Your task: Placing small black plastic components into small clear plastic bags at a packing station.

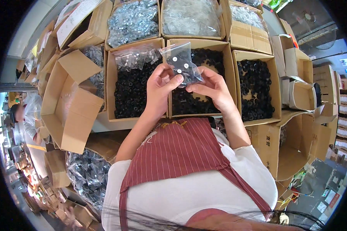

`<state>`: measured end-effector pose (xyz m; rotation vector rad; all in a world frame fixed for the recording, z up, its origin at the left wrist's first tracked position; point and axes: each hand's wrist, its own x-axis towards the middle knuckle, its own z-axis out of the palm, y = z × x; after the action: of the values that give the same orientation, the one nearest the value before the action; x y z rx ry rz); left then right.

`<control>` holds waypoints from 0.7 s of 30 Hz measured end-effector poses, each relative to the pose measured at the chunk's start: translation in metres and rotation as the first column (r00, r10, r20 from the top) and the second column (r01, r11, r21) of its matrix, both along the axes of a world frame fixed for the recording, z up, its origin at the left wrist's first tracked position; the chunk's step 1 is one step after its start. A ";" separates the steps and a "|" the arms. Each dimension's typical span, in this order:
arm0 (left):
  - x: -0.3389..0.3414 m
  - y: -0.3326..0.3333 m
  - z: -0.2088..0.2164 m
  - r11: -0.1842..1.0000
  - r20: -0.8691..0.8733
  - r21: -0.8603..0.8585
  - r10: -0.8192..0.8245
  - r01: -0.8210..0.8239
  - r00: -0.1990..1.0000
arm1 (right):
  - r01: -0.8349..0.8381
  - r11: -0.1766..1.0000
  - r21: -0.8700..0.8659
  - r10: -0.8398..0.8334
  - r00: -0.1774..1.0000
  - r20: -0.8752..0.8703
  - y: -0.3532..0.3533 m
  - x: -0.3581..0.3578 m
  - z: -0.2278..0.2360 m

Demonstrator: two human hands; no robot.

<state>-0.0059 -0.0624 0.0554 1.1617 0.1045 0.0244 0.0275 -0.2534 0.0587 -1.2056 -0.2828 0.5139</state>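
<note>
Between both hands I hold a small clear plastic bag (184, 57) over the middle open box. Inside it are small parts with round white faces and some dark pieces. My left hand (162, 81) pinches the bag's left lower side, thumb in front. My right hand (212, 86) grips its lower right corner. Beneath lies a cardboard box (231, 88) of small black ring-like parts (198, 104). To its left, another box holds similar black parts (129, 94) with several filled clear bags (137, 57) on top. A third box of black parts (254, 88) stands at the right.
Behind stand boxes full of bagged metal parts (133, 21) and clear bags (191, 19). An open carton (81, 125) with raised flaps is at the left, another empty-looking carton (295, 148) at the lower right. Filled bags (86, 173) lie lower left. Another person (32, 127) is at the far left.
</note>
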 end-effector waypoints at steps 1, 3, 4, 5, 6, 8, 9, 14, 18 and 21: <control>0.000 0.002 -0.002 1.000 -0.002 0.005 0.005 -0.005 1.000 | -0.034 0.999 0.015 0.034 0.999 -0.004 -0.002 0.001 0.003; 0.000 0.002 0.000 0.999 -0.004 0.012 0.031 -0.031 1.000 | -0.061 0.998 0.028 0.061 0.998 -0.012 -0.004 0.002 0.005; 0.000 0.001 0.004 1.000 -0.008 0.010 0.025 -0.024 1.000 | -0.069 0.996 0.050 0.070 0.997 -0.019 -0.005 0.003 0.005; 0.001 0.001 0.007 0.999 -0.006 0.012 0.029 -0.029 1.000 | -0.076 0.995 0.072 0.078 0.997 -0.027 -0.006 0.004 0.005; 0.001 0.001 0.008 0.999 -0.004 0.015 0.035 -0.035 0.999 | -0.070 0.995 0.070 0.073 0.997 -0.030 -0.006 0.004 0.006; 0.001 0.004 0.006 0.999 -0.002 0.015 0.040 -0.040 0.999 | -0.086 0.992 0.093 0.090 0.995 -0.038 -0.005 0.005 0.008; 0.000 0.005 0.006 0.999 0.009 0.026 0.043 -0.043 0.999 | -0.081 0.993 0.091 0.085 0.996 -0.041 -0.004 0.006 0.008; -0.001 0.009 0.003 0.996 0.037 0.077 0.048 -0.051 0.998 | -0.089 0.983 0.159 0.102 0.992 -0.073 0.000 0.007 0.006; -0.003 0.006 0.007 0.996 0.064 0.081 0.042 -0.047 0.997 | -0.071 0.982 0.178 0.089 0.991 -0.097 0.001 0.005 0.011; -0.005 0.011 0.004 0.997 0.084 0.079 -0.003 -0.004 0.996 | -0.068 0.989 0.130 0.081 0.992 -0.094 0.004 0.005 0.011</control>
<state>-0.0110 -0.0515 0.0596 1.2383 0.0297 0.0780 0.0324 -0.2491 0.0695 -1.0463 -0.2721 0.6103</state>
